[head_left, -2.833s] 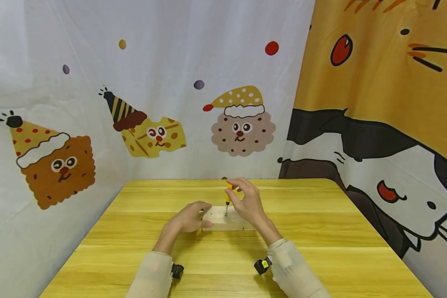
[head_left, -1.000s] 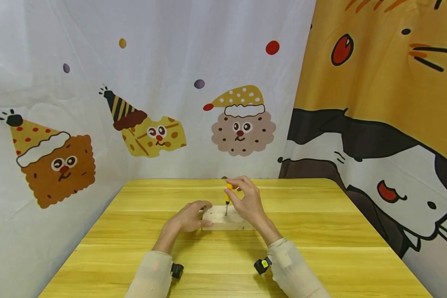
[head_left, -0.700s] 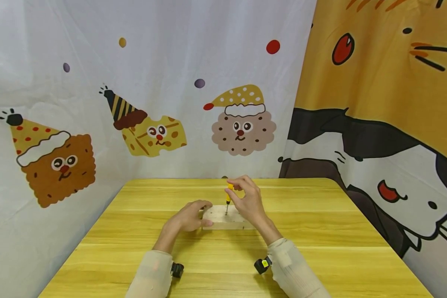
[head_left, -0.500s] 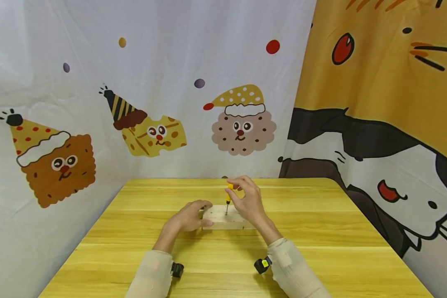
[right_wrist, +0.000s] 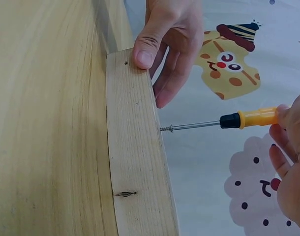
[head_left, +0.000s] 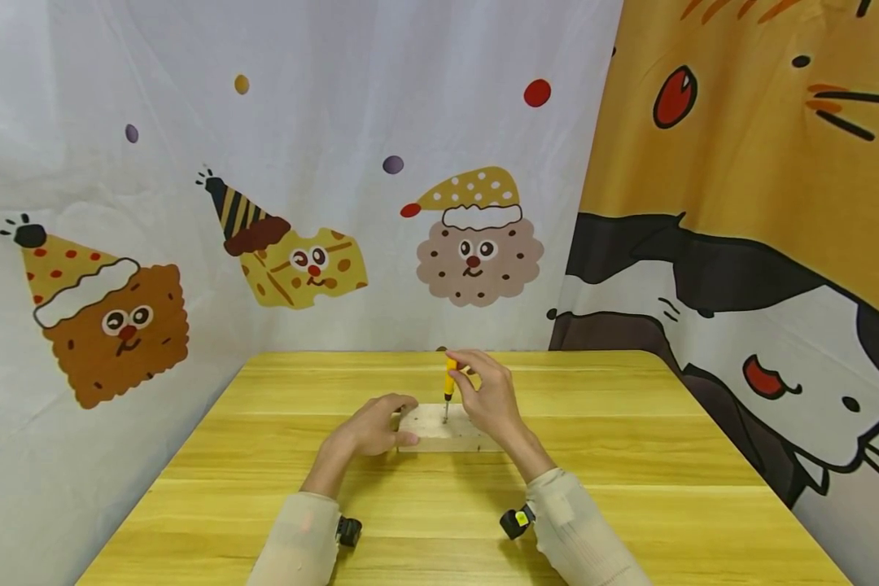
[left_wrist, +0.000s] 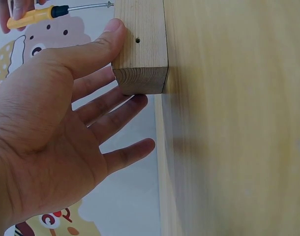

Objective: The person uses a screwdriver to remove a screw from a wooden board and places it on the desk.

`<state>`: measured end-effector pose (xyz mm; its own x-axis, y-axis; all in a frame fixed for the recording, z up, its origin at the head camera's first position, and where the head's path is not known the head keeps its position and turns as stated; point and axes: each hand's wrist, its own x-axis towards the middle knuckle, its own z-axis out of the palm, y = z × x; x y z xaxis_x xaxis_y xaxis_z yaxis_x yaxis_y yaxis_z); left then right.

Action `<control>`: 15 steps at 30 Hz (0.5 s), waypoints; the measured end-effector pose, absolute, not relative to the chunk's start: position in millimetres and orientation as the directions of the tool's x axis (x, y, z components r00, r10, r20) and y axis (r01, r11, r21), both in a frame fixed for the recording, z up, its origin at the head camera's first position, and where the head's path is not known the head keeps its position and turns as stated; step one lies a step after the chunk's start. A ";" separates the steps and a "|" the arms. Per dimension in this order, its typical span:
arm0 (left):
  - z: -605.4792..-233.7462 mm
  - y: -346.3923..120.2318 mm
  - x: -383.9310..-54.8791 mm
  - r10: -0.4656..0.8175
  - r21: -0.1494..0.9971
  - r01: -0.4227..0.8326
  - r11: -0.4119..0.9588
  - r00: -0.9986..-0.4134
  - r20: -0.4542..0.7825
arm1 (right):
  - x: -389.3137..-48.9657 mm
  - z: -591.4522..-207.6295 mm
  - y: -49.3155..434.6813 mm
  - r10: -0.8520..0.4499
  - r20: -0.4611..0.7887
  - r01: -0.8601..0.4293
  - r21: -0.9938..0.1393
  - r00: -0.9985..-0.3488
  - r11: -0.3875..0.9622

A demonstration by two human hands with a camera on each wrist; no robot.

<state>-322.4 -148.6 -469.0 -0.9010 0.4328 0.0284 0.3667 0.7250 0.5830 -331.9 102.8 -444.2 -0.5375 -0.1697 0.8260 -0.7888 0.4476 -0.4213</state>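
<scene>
A pale wooden block (head_left: 428, 422) lies on the table. My left hand (head_left: 369, 427) holds its left end, thumb on the near face and fingers around the back, as the left wrist view shows. Between thumb and fingertips, my right hand (head_left: 492, 399) pinches the yellow handle of a screwdriver (head_left: 449, 384), which stands nearly upright over the block. Its steel shaft meets the head of a screw (right_wrist: 165, 129); the screw's threads show above the block's top, and its point is hidden in the wood.
The yellow wood-grain table (head_left: 264, 521) extends around the block on all sides. Behind it hangs a white curtain (head_left: 322, 98) printed with cartoon snacks, and an orange cartoon curtain (head_left: 747, 163) hangs at the right. A black camera (head_left: 516, 522) sits at the right wrist.
My right thumb and fingers have shifted on the screwdriver handle, baring more of its yellow, and the screwdriver stands a little straighter. The left hand and the block have stayed put.
</scene>
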 end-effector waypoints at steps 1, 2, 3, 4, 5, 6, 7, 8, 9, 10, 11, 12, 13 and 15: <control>-468.7 -148.6 -322.2 0.433 0.583 0.366 0.725 -0.901 0.028 | -332.1 -444.2 103.0 -0.168 0.827 -0.789 -0.421 -0.536 0.447; -468.7 -148.5 -322.1 0.433 0.584 0.365 0.725 -0.901 0.027 | -332.2 -444.2 103.0 -0.167 0.829 -0.790 -0.418 -0.534 0.448; -468.4 -148.5 -321.9 0.432 0.583 0.365 0.726 -0.901 0.026 | -332.3 -444.2 103.0 -0.166 0.830 -0.790 -0.418 -0.533 0.449; -468.2 -148.4 -321.7 0.431 0.584 0.364 0.726 -0.902 0.026 | -332.4 -444.2 102.9 -0.165 0.831 -0.791 -0.416 -0.531 0.449; -468.1 -148.4 -321.5 0.431 0.584 0.363 0.726 -0.902 0.025 | -332.4 -444.3 102.9 -0.164 0.833 -0.792 -0.413 -0.528 0.449; -467.9 -148.3 -321.5 0.430 0.584 0.362 0.726 -0.902 0.025 | -332.4 -444.5 102.8 -0.163 0.835 -0.794 -0.411 -0.525 0.447; -467.9 -148.2 -321.4 0.430 0.585 0.361 0.726 -0.903 0.024 | -332.5 -444.6 102.7 -0.162 0.839 -0.798 -0.408 -0.519 0.444; -467.9 -148.1 -321.3 0.429 0.585 0.360 0.726 -0.903 0.024 | -332.5 -444.6 102.5 -0.162 0.841 -0.801 -0.407 -0.516 0.439; -467.9 -148.0 -321.3 0.429 0.585 0.360 0.727 -0.903 0.023 | -332.5 -444.7 102.4 -0.160 0.842 -0.802 -0.408 -0.516 0.437; -468.0 -147.9 -321.3 0.428 0.586 0.358 0.727 -0.904 0.022 | -332.6 -444.7 102.2 -0.158 0.844 -0.804 -0.407 -0.512 0.434; -468.1 -147.7 -321.3 0.428 0.586 0.358 0.727 -0.904 0.021 | -332.7 -444.7 102.0 -0.155 0.846 -0.804 -0.404 -0.510 0.436; -467.9 -147.7 -321.2 0.427 0.587 0.358 0.727 -0.904 0.021 | -332.7 -444.6 101.9 -0.152 0.848 -0.803 -0.404 -0.509 0.437; -467.8 -147.6 -321.2 0.428 0.586 0.358 0.727 -0.904 0.022 | -332.7 -444.6 101.7 -0.147 0.849 -0.802 -0.403 -0.507 0.441; -467.4 -147.5 -321.1 0.428 0.586 0.359 0.727 -0.903 0.023 | -332.5 -444.4 101.4 -0.138 0.850 -0.796 -0.404 -0.509 0.450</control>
<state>-321.1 -147.5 -467.4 -0.9035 0.4280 0.0227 0.3590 0.7268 0.5855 -332.5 101.4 -444.4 -0.5089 -0.1383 0.8496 -0.7964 0.4503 -0.4037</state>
